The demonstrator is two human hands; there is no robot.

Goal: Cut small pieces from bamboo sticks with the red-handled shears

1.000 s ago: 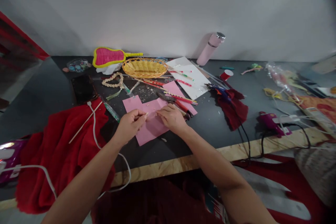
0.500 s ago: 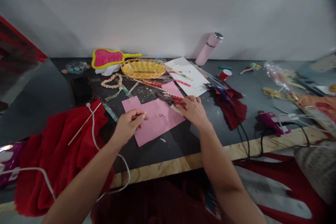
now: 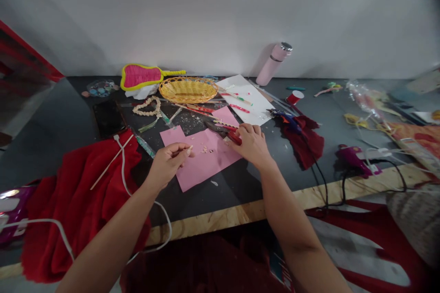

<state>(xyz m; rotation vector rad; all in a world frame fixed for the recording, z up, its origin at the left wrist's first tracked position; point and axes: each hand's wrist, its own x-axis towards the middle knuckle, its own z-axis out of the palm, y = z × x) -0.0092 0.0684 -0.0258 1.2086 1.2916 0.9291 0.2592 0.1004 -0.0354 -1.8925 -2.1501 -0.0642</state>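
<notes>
My left hand [image 3: 167, 162] is closed in a pinch over the left part of a pink paper sheet [image 3: 195, 171], a small pale piece [image 3: 189, 149] showing at its fingertips. At the sheet's right edge, my right hand [image 3: 253, 145] curls its fingers round the red handles of a pair of pliers [image 3: 234, 136]. The pliers' dark jaws point left and lie over the paper. Several tiny pale bits [image 3: 205, 149] are scattered on the sheet between my hands.
Behind the paper stand a yellow woven basket [image 3: 188, 90] and a pink bottle [image 3: 273, 64]. A glue gun [image 3: 290, 121] rests on dark red cloth at the right. On the left lie a phone [image 3: 108, 118], a beaded heart [image 3: 147, 106] and red fabric [image 3: 82, 192] crossed by a white cable.
My right hand has shifted slightly, so more of the pliers' red handles shows. The pale strip by its fingers is less visible. My left hand stays almost still.
</notes>
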